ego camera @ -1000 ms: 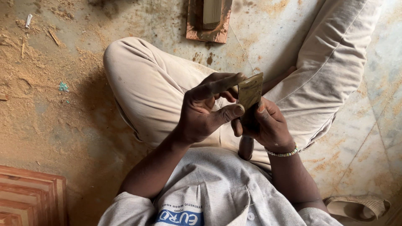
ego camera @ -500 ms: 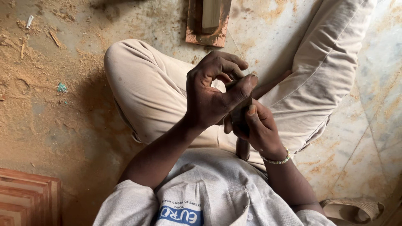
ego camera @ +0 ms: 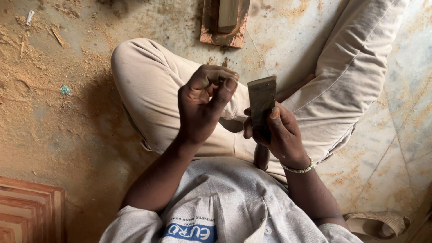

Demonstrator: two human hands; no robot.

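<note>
Head view looks straight down on us as we sit cross-legged on the dusty floor (ego camera: 58, 130), and both our hands are raised over our lap near the middle of the frame.

Our right hand (ego camera: 274, 135) is clamped on the broad flat grey-green metal chisel blade (ego camera: 262, 101): the fingers wrap the lower part and the thumb lies along its face, so the square end stands upright, facing us. We judge it is held this way so that the edge can be looked at closely. A dark rounded handle (ego camera: 261, 157) shows below the fist, pointing towards our grey shirt (ego camera: 225, 198).

Our left hand (ego camera: 202, 108) sits just left of the blade, apart from it, the fingers curled in and the thumb tip pressed against the forefinger; whether anything small is pinched there we cannot tell.

Counted: one blade, two hands, one beaded bracelet (ego camera: 298, 169) on the right wrist. One reddish flat stone slab (ego camera: 222, 33) lies at the top centre of the frame with one pale block (ego camera: 228, 13) resting on it, well apart from the hands. One striped wooden panel (ego camera: 27, 211) fills the lower left corner, one sandal (ego camera: 378, 222) lies at the lower right, and sawdust (ego camera: 27, 40) is scattered across the upper left.
</note>
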